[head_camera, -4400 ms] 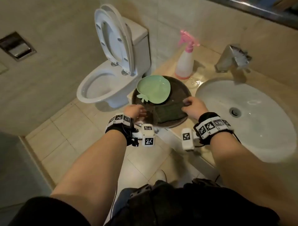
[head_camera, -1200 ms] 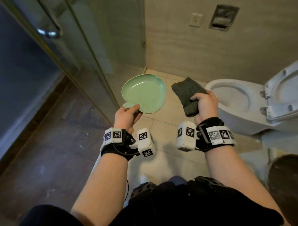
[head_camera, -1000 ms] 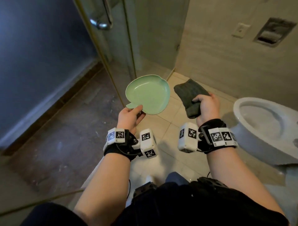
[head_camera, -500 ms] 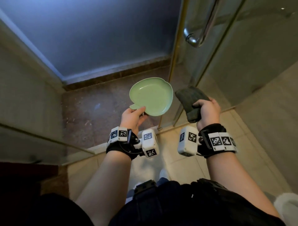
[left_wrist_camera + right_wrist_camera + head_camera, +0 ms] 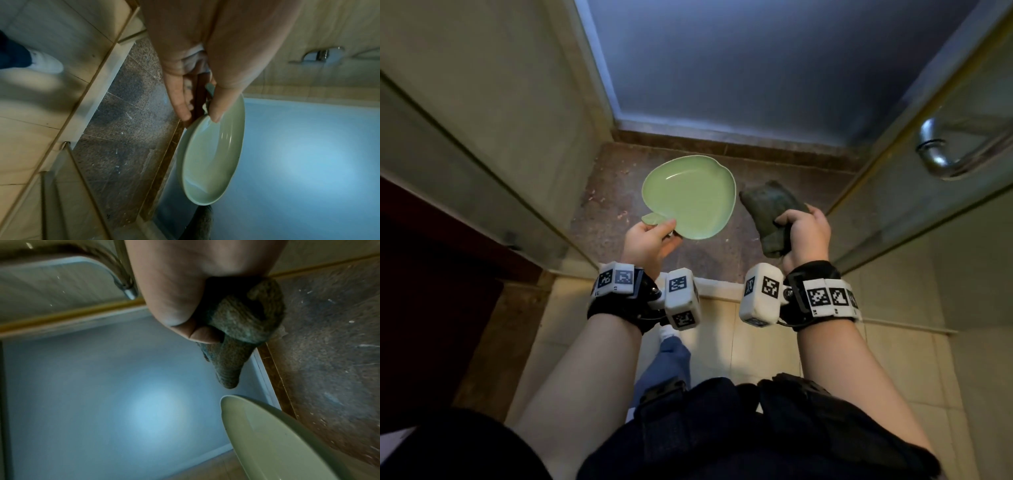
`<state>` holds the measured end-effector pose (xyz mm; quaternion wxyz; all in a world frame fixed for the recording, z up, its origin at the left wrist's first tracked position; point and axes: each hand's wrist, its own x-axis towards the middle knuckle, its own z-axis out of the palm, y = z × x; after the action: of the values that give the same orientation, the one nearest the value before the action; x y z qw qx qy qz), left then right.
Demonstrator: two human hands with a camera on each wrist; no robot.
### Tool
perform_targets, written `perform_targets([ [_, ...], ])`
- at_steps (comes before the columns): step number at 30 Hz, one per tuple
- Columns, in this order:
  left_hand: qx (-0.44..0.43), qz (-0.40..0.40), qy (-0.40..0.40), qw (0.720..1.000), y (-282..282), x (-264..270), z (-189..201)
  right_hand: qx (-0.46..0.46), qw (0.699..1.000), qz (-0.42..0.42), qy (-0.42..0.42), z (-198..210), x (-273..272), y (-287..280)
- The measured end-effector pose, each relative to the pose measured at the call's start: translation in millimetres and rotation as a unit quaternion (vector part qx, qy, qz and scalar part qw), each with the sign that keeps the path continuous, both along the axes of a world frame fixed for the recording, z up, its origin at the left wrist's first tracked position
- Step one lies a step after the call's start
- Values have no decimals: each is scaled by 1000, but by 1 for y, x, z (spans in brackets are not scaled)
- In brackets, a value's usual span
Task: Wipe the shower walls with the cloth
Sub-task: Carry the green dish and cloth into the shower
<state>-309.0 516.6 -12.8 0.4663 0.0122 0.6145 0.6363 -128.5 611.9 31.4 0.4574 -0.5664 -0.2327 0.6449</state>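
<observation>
I stand at the shower's threshold, facing its blue-grey back wall (image 5: pixel 774 61). My right hand (image 5: pixel 804 236) grips a folded dark green cloth (image 5: pixel 770 209), held up over the brown speckled shower floor (image 5: pixel 613 192); the cloth (image 5: pixel 232 344) sticks out past my thumb in the right wrist view. My left hand (image 5: pixel 650 240) pinches the rim of a light green apple-shaped plate (image 5: pixel 688 195), thumb on top; in the left wrist view the plate (image 5: pixel 211 155) is seen nearly edge-on. The two hands are side by side, apart from the walls.
A beige tiled wall (image 5: pixel 482 85) and a glass panel edge (image 5: pixel 465 147) stand on the left. The glass door (image 5: pixel 928 178) with a chrome handle (image 5: pixel 941 154) is on the right. A raised sill (image 5: pixel 712 284) crosses below my wrists. My foot (image 5: pixel 667 335) is on beige floor tiles.
I picked the plate and cloth off the counter tray and turned from the toilet to the shower. Since half a second ago the view has squared up on the back wall; both grips are unchanged.
</observation>
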Motion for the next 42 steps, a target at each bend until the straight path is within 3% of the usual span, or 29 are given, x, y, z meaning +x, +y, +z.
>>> perform_targets([
  [3, 3, 10, 22, 1000, 11, -22, -7, 7, 1000, 24, -3, -2, -27, 20],
  [17, 33, 54, -21, 998, 128, -191, 9, 28, 999, 37, -5, 1, -193, 142],
  [29, 23, 122, -34, 992, 188, -260, -2, 15, 996, 82, 13, -7, -279, 221],
  [34, 23, 156, -12, 987, 246, -296, -1, 21, 992, 125, 28, -8, -329, 288],
  [42, 15, 251, 4, 968, 372, -353, 11, 24, 971, 239, -9, 13, -404, 442],
])
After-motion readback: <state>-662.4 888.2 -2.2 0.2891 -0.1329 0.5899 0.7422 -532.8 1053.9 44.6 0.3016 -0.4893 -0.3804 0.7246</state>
